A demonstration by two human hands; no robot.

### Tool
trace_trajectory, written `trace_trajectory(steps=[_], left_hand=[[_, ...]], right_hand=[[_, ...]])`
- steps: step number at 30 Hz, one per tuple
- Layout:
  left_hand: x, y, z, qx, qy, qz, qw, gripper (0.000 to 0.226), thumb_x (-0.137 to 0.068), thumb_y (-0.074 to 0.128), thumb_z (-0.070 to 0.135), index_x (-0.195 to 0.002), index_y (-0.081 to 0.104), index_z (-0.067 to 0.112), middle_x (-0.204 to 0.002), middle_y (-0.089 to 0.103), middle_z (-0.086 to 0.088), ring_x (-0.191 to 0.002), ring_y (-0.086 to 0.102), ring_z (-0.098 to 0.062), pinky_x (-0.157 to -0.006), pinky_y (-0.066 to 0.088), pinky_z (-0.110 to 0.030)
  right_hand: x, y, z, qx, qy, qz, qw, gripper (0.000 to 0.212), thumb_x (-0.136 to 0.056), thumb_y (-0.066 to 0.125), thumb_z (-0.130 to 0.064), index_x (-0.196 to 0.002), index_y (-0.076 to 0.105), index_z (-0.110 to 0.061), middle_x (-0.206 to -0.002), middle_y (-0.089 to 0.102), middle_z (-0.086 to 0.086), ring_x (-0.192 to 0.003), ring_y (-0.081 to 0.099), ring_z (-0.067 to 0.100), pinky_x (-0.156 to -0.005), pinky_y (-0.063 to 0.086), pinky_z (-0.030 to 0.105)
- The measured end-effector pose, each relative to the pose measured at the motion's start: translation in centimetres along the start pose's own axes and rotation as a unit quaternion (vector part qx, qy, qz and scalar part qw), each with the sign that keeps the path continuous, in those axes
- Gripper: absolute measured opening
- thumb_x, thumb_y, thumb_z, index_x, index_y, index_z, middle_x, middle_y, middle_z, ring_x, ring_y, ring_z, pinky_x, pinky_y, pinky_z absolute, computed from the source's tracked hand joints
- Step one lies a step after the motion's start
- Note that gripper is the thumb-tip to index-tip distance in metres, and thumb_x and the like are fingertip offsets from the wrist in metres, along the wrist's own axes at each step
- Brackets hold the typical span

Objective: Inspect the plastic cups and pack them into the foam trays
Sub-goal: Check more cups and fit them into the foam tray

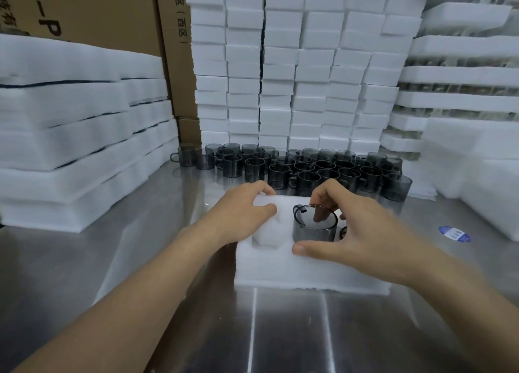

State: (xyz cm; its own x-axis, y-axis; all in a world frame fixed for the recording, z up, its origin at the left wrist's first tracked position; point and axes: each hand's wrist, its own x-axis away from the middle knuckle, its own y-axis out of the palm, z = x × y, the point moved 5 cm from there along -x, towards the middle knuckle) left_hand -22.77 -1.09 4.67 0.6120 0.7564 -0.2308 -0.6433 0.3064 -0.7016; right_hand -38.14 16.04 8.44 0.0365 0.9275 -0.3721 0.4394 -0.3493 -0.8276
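Hands of a person reach forward over a shiny metal table (140,260) toward a white foam tray (295,269) lying flat near the middle. The left hand (241,215) rests on the tray's far left corner, its fingers curled loosely over the foam edge and its thumb lying beside an empty round pocket (265,236). The right hand (356,226) grasps a smoky grey see-through cup (314,224) that stands upright in the tray's next pocket: the fingers curl around the far side of the rim, and the thumb lies on the foam just in front of the cup. The cup's handle points left. The dark rim of another cup (343,231) shows just right of it, mostly hidden by the hand. Behind the tray, a crowd of matching grey cups (309,167) stands upright on the table. Beyond them rises a wall of stacked white foam blocks (280,64). Piles of foam sheets (70,120) sit at the left, in front of brown cardboard boxes (112,13). A blue oval sticker (454,233) lies on the table at the right.
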Motion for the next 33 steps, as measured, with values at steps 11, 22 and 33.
trace_trajectory(steps=[11,22,33], left_hand=[[0.0,0.1,0.0,-0.002,0.000,-0.012,1.000,0.019,-0.101,0.063,0.040,-0.120,0.063,0.041,-0.129,0.063,0.008,-0.109,0.061,-0.013,-0.081,0.048,-0.031],[-0.1,0.2,-0.2,0.015,0.004,-0.003,1.000,0.017,-0.100,0.066,0.038,-0.115,0.064,0.044,-0.128,0.064,0.011,-0.109,0.060,-0.006,-0.080,0.045,-0.027],[-0.1,0.3,-0.4,0.024,-0.009,-0.007,1.000,0.017,-0.099,0.067,0.038,-0.116,0.065,0.042,-0.125,0.067,0.007,-0.102,0.067,-0.011,-0.083,0.053,-0.034]], right_hand=[[-0.3,-0.8,-0.2,-0.039,-0.009,0.043,0.998,0.042,-0.075,0.065,-0.080,-0.098,0.063,-0.045,-0.100,0.065,-0.020,-0.101,0.064,0.003,-0.080,0.048,0.023],[-0.2,-0.9,0.5,-0.055,0.044,-0.033,0.997,0.053,-0.063,0.079,-0.079,-0.094,0.067,-0.038,-0.100,0.067,-0.022,-0.096,0.062,0.002,-0.090,0.053,0.036],[-0.5,-0.3,-0.5,0.019,0.000,-0.022,1.000,0.052,-0.066,0.062,-0.079,-0.097,0.069,-0.038,-0.098,0.064,-0.018,-0.096,0.062,0.002,-0.084,0.053,0.031]])
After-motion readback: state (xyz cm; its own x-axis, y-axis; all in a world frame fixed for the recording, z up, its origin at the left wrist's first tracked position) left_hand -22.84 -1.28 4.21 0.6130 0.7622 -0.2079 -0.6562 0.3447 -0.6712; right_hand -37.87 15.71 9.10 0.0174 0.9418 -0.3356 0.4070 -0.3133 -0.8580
